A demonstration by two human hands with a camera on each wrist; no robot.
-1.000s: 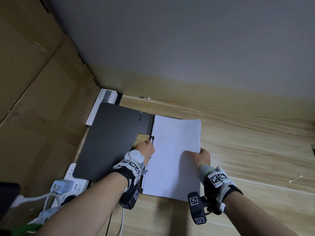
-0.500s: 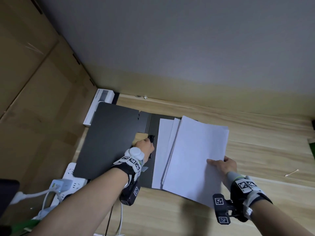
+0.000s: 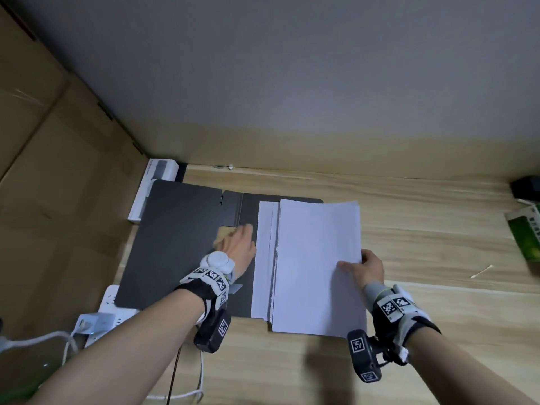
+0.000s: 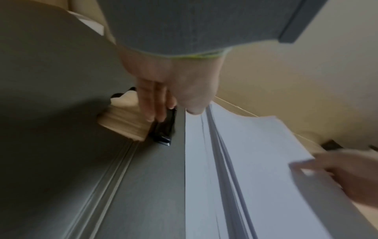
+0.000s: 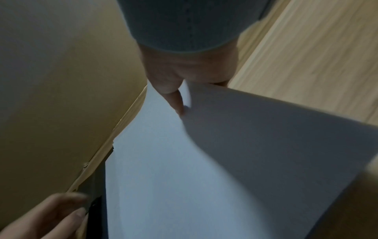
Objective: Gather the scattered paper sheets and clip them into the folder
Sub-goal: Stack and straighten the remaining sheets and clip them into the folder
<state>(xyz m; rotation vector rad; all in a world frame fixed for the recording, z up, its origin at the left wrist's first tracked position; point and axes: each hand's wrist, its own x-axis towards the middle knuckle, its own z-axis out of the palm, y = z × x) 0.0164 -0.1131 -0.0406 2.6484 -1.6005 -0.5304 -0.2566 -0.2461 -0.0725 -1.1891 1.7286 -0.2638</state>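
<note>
Rightward, right hand (image 3: 368,270) pinching paper sheets' (image 3: 317,258) edge; left hand (image 3: 238,248) straight-fingered at clip (image 4: 164,127).

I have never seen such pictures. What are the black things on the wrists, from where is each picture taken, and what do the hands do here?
No robot here: a person works with bare hands. The black boxes strapped at the wrists are small cameras. The wide picture comes from a camera on the head; the two close ones look along each hand.

On the wooden table lies an open dark folder with white paper sheets on its right half. The right hand pinches the right edge of the top sheets, thumb on top, lifting them a little. The left hand reaches with straight fingers to the black clip near the folder's spine. A power strip and a white box lie on the left.
</note>
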